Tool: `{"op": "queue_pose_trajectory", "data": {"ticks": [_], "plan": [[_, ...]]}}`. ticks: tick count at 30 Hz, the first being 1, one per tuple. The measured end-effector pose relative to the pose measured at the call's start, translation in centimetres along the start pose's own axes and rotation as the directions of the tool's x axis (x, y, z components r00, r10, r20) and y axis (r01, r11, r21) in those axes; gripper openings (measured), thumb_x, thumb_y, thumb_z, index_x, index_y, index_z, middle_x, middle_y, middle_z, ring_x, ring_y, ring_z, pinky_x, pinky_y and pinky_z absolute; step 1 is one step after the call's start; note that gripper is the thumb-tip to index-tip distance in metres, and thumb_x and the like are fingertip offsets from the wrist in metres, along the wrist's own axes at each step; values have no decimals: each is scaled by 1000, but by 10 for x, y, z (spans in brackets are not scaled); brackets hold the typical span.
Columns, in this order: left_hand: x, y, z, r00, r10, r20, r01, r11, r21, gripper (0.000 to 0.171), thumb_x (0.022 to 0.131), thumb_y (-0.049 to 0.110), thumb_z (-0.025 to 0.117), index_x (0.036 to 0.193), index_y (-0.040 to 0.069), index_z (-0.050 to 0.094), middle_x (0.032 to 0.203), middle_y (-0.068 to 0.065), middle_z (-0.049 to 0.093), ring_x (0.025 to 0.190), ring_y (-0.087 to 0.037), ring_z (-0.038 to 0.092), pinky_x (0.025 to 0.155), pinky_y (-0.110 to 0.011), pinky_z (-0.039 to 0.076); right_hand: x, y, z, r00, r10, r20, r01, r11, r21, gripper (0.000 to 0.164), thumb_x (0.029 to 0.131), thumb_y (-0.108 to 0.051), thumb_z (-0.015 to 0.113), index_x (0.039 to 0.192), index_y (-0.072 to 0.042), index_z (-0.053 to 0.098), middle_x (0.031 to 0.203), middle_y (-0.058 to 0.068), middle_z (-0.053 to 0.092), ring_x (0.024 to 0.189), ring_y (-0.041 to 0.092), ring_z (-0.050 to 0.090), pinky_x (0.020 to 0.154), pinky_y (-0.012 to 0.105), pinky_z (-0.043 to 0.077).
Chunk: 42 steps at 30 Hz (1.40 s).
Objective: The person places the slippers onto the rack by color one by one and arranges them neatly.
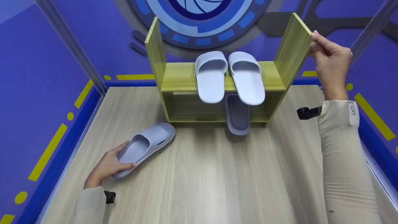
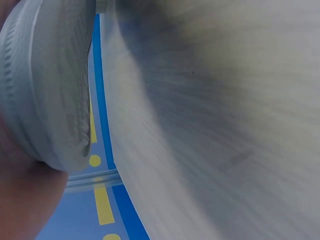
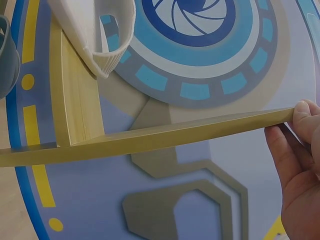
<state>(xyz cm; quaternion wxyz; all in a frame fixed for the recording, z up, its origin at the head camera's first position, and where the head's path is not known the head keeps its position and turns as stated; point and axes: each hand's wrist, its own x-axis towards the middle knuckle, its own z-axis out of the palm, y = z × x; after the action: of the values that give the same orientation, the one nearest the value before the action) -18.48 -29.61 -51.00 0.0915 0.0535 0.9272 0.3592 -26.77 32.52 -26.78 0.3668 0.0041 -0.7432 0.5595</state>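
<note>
My left hand (image 1: 105, 163) grips a grey slide slipper (image 1: 157, 135) by its heel, thumb and fingers on opposite edges, toe pointing to the rack's lower left corner. In the left wrist view the slipper's sole (image 2: 57, 95) is tipped on edge above the floor. At the upper right, my right hand (image 1: 334, 59) pinches the top of the side panel (image 1: 293, 49) of a wooden two-tier shoe rack (image 1: 178, 74). Two white slippers (image 1: 211, 85) lie side by side on its upper shelf, heels overhanging the front. Below them, another grey slipper (image 1: 238, 116) sticks out of the lower tier.
The rack stands on a light wood-grain surface (image 1: 199, 180), near the back wall. Blue-purple walls (image 1: 40, 77) with yellow markings enclose it on the left, back and right. Metal corner posts (image 1: 73, 46) rise at the sides.
</note>
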Motion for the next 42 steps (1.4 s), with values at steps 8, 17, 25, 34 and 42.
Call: {"op": "queue_pose_trajectory", "data": {"ticks": [8,17,25,34,42], "plan": [[4,10,6,998,55,5,-54,998,-22,100,68,41,85,149,9,35,148,-24,40,130,-41,44,103,-57,37,1,-2,1,1000,20,0,-20,999,39,27,84,-11,69,110,-15,72,122,3,66,98,3,68,76,12,52],[6,16,9,998,54,28,-53,998,-21,101,68,44,84,150,12,35,149,-22,39,130,-39,44,102,-55,38,3,0,-1,999,31,-14,-30,998,55,27,82,-11,70,109,-14,72,121,4,66,96,3,69,75,12,52],[11,26,13,994,104,10,-104,994,-32,99,68,41,85,149,11,37,149,-21,40,133,-39,43,103,-55,38,6,6,0,999,38,-23,-36,996,77,27,81,-10,71,108,-13,72,121,4,67,96,4,69,75,13,53],[23,36,29,987,160,-20,-161,982,-98,99,66,36,87,148,11,38,149,-19,40,136,-38,40,106,-55,37,4,7,1,999,21,-28,-20,998,58,26,83,-9,69,109,-12,72,122,5,66,100,5,68,78,14,52],[36,48,43,965,244,-92,-254,959,-125,95,65,28,88,146,9,43,146,-17,46,132,-35,45,103,-52,40,4,7,1,999,17,-34,-15,998,57,26,82,-10,69,108,-13,73,120,6,67,97,4,69,78,14,52]]}}
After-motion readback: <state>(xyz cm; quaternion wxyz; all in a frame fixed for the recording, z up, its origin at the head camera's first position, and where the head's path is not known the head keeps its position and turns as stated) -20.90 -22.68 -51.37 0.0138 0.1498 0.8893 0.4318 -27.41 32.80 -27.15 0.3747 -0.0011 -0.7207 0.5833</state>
